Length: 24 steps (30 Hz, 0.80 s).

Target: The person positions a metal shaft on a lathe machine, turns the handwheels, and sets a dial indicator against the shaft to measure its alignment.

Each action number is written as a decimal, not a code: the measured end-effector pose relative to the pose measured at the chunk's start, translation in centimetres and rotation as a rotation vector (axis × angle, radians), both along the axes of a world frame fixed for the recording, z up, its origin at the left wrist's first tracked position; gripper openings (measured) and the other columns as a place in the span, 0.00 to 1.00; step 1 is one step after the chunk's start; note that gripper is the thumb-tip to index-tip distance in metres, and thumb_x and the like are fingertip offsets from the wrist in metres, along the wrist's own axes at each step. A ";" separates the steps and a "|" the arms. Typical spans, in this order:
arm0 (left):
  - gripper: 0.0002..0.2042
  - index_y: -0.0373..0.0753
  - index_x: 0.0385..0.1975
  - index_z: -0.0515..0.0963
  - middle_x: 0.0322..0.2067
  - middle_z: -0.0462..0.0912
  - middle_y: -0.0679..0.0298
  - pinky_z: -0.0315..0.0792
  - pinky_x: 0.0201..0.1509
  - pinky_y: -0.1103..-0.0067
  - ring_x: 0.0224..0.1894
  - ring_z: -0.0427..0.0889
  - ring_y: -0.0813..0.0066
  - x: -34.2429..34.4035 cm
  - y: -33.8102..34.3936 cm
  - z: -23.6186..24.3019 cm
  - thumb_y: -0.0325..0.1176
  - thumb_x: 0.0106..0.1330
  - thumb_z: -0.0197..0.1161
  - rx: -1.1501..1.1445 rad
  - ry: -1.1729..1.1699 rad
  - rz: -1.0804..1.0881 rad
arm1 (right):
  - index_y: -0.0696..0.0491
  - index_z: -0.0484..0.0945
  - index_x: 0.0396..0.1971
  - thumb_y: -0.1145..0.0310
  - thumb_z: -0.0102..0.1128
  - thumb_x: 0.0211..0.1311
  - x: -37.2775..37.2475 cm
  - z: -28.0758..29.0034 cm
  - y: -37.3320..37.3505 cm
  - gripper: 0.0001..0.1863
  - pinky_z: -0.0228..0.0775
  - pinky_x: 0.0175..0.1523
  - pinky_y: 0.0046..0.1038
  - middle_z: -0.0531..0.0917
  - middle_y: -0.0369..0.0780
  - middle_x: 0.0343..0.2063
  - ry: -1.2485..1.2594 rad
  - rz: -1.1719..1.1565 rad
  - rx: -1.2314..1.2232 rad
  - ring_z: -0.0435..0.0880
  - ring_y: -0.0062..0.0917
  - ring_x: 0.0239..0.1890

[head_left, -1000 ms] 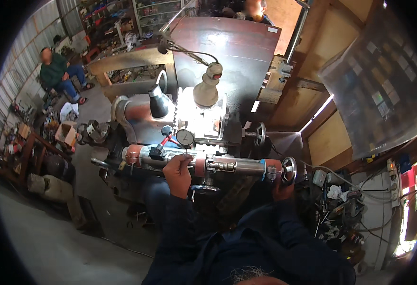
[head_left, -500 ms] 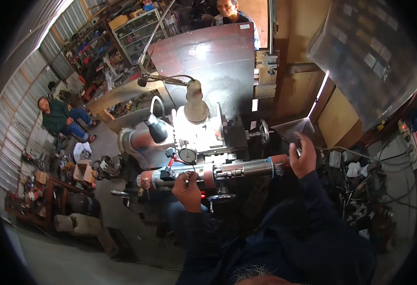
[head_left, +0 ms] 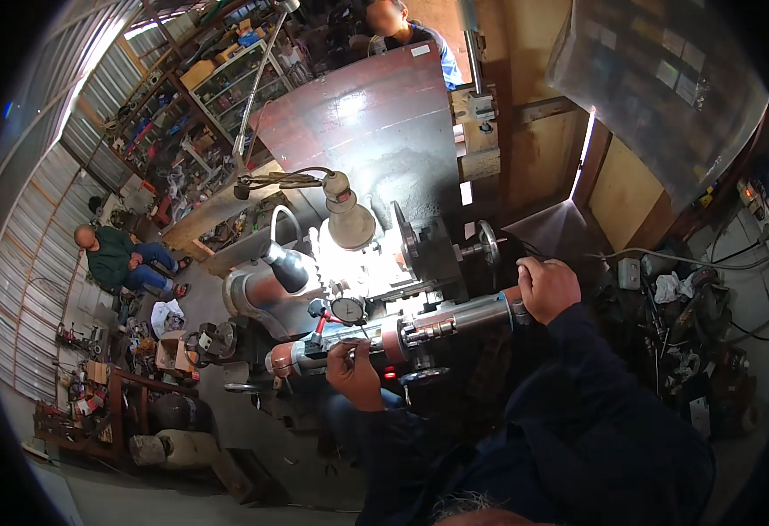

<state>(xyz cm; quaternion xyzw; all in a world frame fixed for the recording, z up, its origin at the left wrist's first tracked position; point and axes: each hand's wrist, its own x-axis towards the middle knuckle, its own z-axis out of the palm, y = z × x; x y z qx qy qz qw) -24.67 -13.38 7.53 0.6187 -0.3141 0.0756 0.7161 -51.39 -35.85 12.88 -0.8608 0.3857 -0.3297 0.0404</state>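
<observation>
A long metal shaft assembly (head_left: pixel 477 315) with reddish-brown collars (head_left: pixel 391 340) lies across the front of a machine. A round dial gauge (head_left: pixel 348 309) stands over it on a small holder with a red arm (head_left: pixel 320 324). My left hand (head_left: pixel 355 377) is at the shaft's near side just below the gauge, its thumb and fingers pinched together; what they hold is too small to make out. Over the right end of the shaft, my right hand (head_left: pixel 549 289) is closed with its fingers curled round the reddish-brown end piece.
Two work lamps, a pale one (head_left: pixel 349 221) and a dark one (head_left: pixel 287 267), light the machine. Handwheels (head_left: pixel 425 376) jut out in front. A large metal sheet (head_left: pixel 358 114) stands behind. One person (head_left: pixel 126 259) sits at the left, another (head_left: pixel 415 39) is beyond the sheet. Clutter lies at right.
My right hand, open and raised beside the shaft's end before, has come down and closed on it. The left hand stays pinched beneath the gauge. The whole view has shifted slightly.
</observation>
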 end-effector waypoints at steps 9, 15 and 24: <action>0.07 0.30 0.28 0.79 0.27 0.84 0.59 0.73 0.39 0.76 0.32 0.82 0.72 0.1 0.2 1.3 0.20 0.67 0.54 0.088 -0.091 -0.174 | 0.51 0.81 0.32 0.65 0.57 0.63 0.3 0.6 0.3 0.07 0.73 0.39 0.45 0.81 0.47 0.20 -0.010 -0.046 -0.021 0.82 0.44 0.29; 0.07 0.32 0.35 0.79 0.31 0.83 0.63 0.75 0.44 0.79 0.35 0.83 0.73 -0.4 -0.1 0.0 0.14 0.58 0.63 -0.029 0.017 -0.076 | 0.54 0.82 0.33 0.62 0.62 0.61 0.5 0.3 2.6 0.10 0.71 0.46 0.43 0.85 0.42 0.25 -0.197 0.076 -0.030 0.82 0.41 0.30; 0.06 0.31 0.29 0.80 0.28 0.85 0.60 0.78 0.40 0.78 0.32 0.84 0.75 0.7 0.1 -0.6 0.13 0.56 0.63 0.065 -0.040 -0.087 | 0.56 0.82 0.36 0.72 0.64 0.52 1.4 -2.0 4.4 0.10 0.67 0.51 0.39 0.86 0.40 0.35 -0.259 0.102 0.009 0.78 0.40 0.41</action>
